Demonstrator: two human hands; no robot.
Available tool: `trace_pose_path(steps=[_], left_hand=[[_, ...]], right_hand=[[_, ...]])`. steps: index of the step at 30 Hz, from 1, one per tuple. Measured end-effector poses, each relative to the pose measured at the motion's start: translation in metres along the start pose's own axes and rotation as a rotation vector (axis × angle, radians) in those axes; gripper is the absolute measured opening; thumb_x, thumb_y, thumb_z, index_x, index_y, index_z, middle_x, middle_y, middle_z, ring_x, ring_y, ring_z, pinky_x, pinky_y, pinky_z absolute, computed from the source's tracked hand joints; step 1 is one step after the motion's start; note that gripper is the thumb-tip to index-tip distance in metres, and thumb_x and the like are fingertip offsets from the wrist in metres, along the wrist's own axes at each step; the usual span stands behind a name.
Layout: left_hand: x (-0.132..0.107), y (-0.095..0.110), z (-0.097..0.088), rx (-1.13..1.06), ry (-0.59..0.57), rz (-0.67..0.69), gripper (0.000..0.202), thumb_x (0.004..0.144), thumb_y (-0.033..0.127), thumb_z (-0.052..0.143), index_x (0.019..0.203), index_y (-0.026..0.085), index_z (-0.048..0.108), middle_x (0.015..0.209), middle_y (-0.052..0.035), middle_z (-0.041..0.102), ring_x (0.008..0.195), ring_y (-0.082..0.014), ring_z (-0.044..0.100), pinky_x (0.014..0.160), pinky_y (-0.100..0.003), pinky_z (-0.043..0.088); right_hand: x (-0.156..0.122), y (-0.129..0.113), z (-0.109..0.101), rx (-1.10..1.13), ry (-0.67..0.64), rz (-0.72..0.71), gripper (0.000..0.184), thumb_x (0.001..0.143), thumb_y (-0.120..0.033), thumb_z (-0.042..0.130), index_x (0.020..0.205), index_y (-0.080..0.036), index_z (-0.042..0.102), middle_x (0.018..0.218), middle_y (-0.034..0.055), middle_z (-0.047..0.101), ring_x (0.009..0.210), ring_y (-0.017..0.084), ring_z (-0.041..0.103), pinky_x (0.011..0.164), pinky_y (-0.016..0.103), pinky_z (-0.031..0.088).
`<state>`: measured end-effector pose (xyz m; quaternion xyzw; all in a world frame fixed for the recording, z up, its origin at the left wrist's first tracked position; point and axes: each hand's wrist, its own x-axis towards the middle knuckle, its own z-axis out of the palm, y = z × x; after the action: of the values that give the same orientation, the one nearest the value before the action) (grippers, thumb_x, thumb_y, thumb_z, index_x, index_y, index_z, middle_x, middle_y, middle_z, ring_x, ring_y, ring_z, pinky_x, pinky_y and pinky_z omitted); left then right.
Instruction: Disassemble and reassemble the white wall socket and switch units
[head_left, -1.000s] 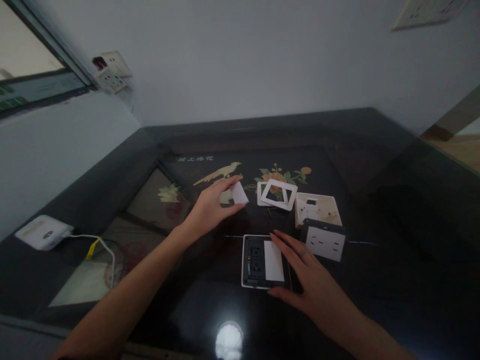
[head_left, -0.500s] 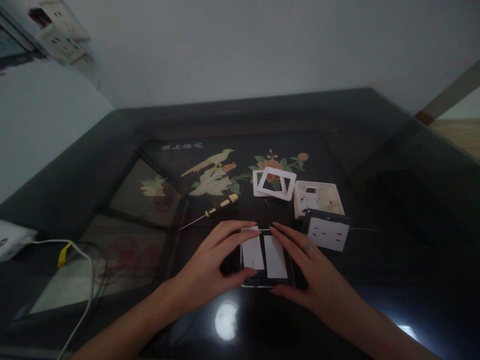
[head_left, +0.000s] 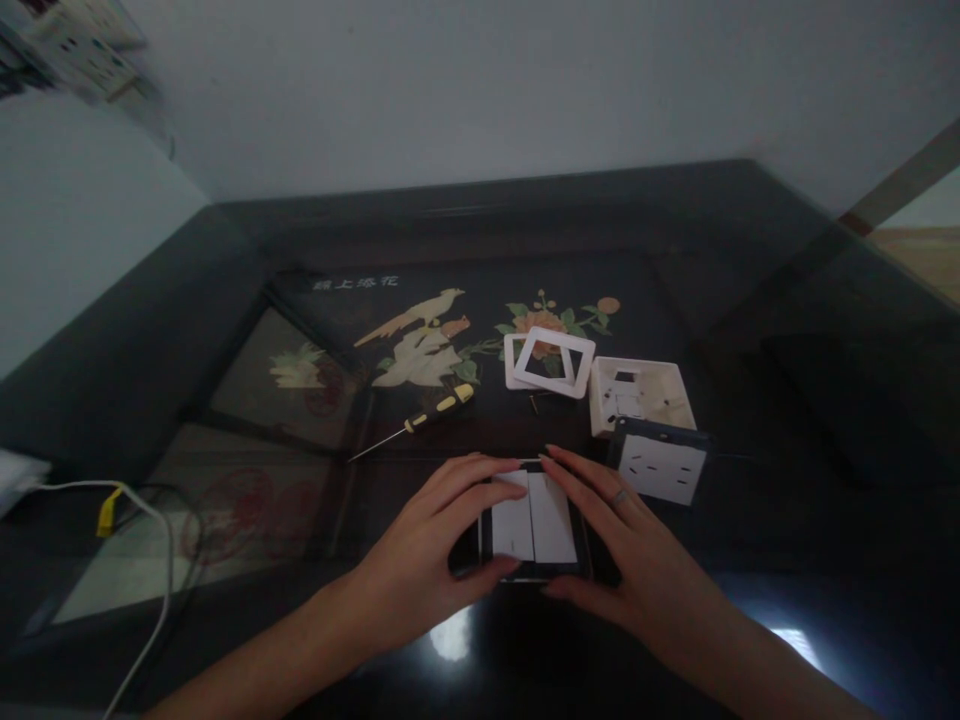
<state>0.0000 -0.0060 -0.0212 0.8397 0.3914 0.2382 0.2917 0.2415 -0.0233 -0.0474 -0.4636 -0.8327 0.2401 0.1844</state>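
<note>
A two-gang wall switch lies on the dark table between my hands, its dark base (head_left: 531,573) edged with white. Two white rocker plates, the left one (head_left: 512,532) and the right one (head_left: 553,528), sit side by side with a thin line between them. My left hand (head_left: 424,550) grips the switch's left side, forefinger on the left plate and thumb at the near edge. On the other side my right hand (head_left: 649,550), wearing a ring, holds the switch between fingers at the far edge and thumb at the near edge.
Beyond the hands lie a yellow-and-black screwdriver (head_left: 439,408), two white cover frames (head_left: 582,375) and small screws (head_left: 534,403). At right, a socket module (head_left: 664,468) leans against a white back box (head_left: 676,395). A white cable (head_left: 166,560) runs along the left.
The left rocker plate has shifted right, closing the gap to the right plate. Both hands remain around the switch. The view has tilted slightly.
</note>
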Motion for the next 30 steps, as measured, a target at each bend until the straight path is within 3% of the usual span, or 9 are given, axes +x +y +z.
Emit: trace_pose_path(steps=[13, 20, 24, 30], left_hand=[[0.0000, 0.0019, 0.0010, -0.035, 0.012, -0.022, 0.047, 0.080, 0.021, 0.071, 0.122, 0.030, 0.055, 0.131, -0.0072, 0.059, 0.122, -0.0261, 0.054, 0.102, -0.044, 0.050], [0.0011, 0.0003, 0.0013, -0.072, -0.016, -0.049, 0.048, 0.078, 0.024, 0.076, 0.121, 0.028, 0.055, 0.133, -0.0084, 0.056, 0.126, -0.0270, 0.050, 0.105, -0.046, 0.047], [0.0017, -0.0014, 0.0045, -0.096, 0.027, -0.066, 0.037, 0.082, 0.026, 0.072, 0.116, 0.028, 0.059, 0.129, -0.0076, 0.059, 0.126, -0.0270, 0.051, 0.106, -0.047, 0.046], [0.0010, -0.0014, 0.0096, -0.106, 0.083, -0.058, 0.038, 0.082, 0.022, 0.072, 0.117, 0.027, 0.058, 0.128, -0.0071, 0.061, 0.124, -0.0255, 0.054, 0.106, -0.045, 0.047]], right_hand=[[0.0012, -0.0022, -0.0016, 0.008, -0.013, 0.020, 0.093, 0.079, -0.041, 0.071, 0.154, -0.032, 0.017, 0.154, 0.0092, 0.039, 0.137, 0.032, 0.043, 0.108, 0.054, 0.043], [0.0022, -0.0023, -0.0023, 0.021, -0.023, 0.022, 0.089, 0.079, -0.040, 0.071, 0.153, -0.030, 0.022, 0.153, 0.0104, 0.039, 0.137, 0.031, 0.042, 0.108, 0.053, 0.043], [0.0021, -0.0027, -0.0022, 0.023, -0.017, 0.026, 0.087, 0.079, -0.040, 0.071, 0.152, -0.029, 0.024, 0.153, 0.0104, 0.040, 0.137, 0.031, 0.042, 0.109, 0.054, 0.042], [0.0014, -0.0028, -0.0012, 0.025, -0.003, 0.012, 0.085, 0.080, -0.040, 0.071, 0.151, -0.026, 0.027, 0.152, 0.0116, 0.040, 0.137, 0.029, 0.042, 0.109, 0.052, 0.042]])
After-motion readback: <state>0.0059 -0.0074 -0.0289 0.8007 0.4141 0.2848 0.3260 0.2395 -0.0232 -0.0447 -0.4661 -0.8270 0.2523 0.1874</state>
